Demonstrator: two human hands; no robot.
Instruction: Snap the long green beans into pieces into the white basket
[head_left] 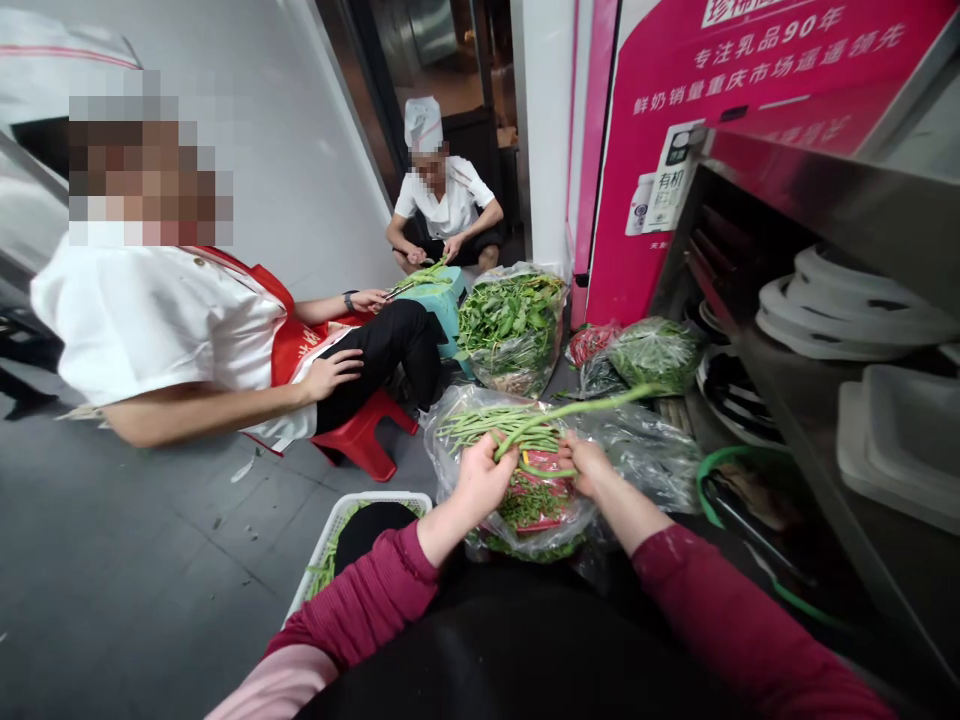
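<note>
Open grey floor (pixel 150 560) spreads from 7 to 9 o'clock, while a steel rack (pixel 825 330) walls off 3 o'clock and a white basket (pixel 337 530) sits at the left knee. Over a clear plastic bag (pixel 637 450) at centre, the left hand (pixel 484 478) is closed around a bunch of long green beans (pixel 517 428). The right hand (pixel 586 465) pinches one bean stalk (pixel 592 403), its long axis running toward 2 o'clock.

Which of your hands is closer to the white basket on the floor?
Left. The left hand grips long green beans just up and right of the white basket; the right hand is farther right, beyond the beans.
</note>
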